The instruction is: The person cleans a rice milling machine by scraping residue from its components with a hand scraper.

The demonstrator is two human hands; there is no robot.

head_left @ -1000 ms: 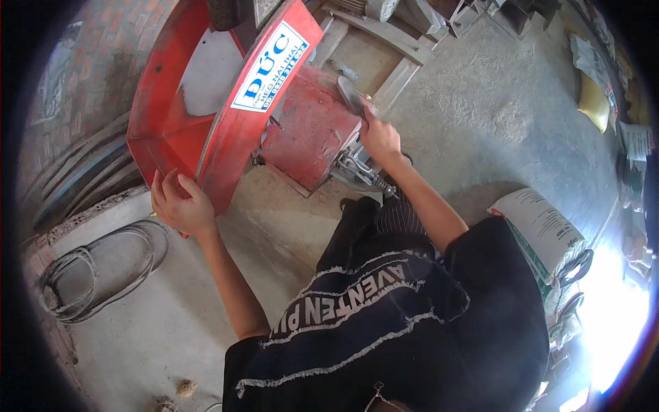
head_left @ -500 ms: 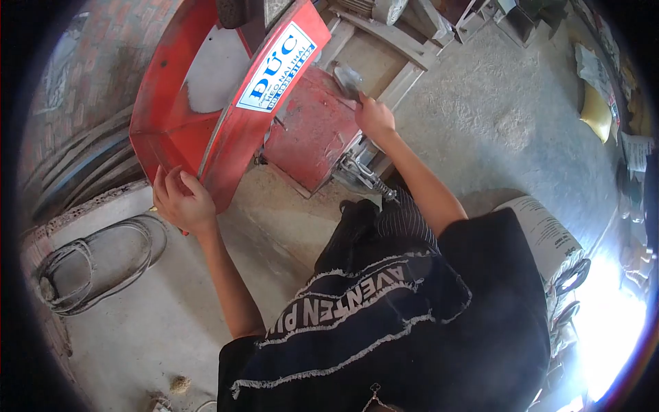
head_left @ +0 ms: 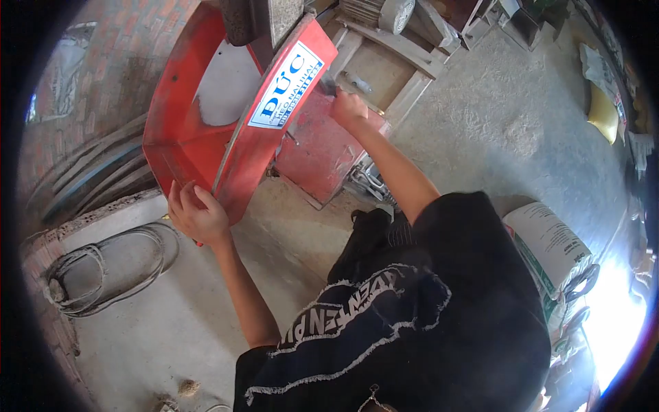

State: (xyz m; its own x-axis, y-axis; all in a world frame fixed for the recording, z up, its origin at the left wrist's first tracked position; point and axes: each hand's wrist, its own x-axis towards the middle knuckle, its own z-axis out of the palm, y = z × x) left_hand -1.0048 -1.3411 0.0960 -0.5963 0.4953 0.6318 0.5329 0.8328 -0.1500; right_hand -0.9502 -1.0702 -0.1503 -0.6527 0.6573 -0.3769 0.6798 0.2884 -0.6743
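Note:
My left hand (head_left: 199,214) is at the near corner of a red metal hopper (head_left: 250,154), its fingers bent over the rim. A small red bit and a yellow bit show beside this hand; what they are I cannot make out. My right hand (head_left: 349,110) is closed around a tool with a greyish flat end (head_left: 327,84), partly hidden by the fingers and the hopper. It is over the red metal housing (head_left: 312,151) beside the hopper. White powdery material (head_left: 230,86) lies in the hopper, and a white-and-blue label (head_left: 285,86) is on its side.
A wooden frame (head_left: 412,93) and a motor (head_left: 364,10) are beyond the housing. Coiled cable (head_left: 103,264) lies on the floor at left, near long hoses (head_left: 96,175) along the brick wall. A printed sack (head_left: 546,240) stands at right; a yellowish sack (head_left: 603,117) lies farther off.
My right hand has moved left with the tool, closer to the hopper's labelled side. My left hand keeps its place on the hopper corner. The whole view has shifted slightly.

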